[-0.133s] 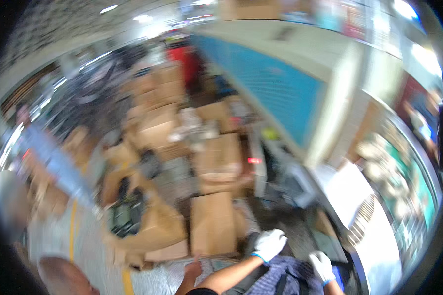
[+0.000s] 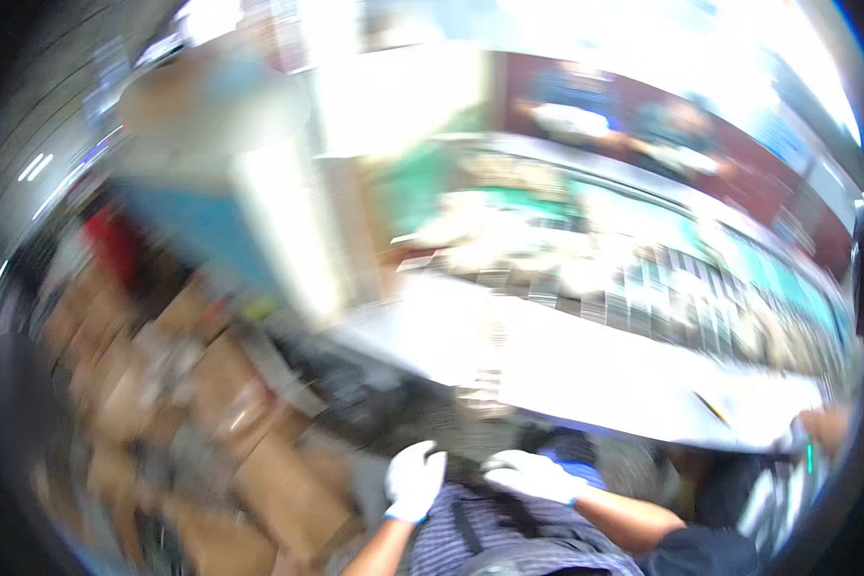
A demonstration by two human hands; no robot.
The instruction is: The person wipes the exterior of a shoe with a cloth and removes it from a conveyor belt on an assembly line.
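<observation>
Fingers of both white-gloved hands, left hand (image 2: 414, 480) and right hand (image 2: 531, 474), curl onto the blue-striped dark-strapped fabric bundle (image 2: 509, 538), though blur hides any firm pinch; gripping evenly seems wise.

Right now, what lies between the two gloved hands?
In the head view, striped bluish fabric with a dark strap spans between the left hand and right hand.

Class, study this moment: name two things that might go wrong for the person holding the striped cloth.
1. Both gloved hands, left hand and right hand, grip the striped cloth near the white table's edge; it might snag there.
2. Cardboard boxes crowd the floor at the left, a likely tripping hazard.
</observation>
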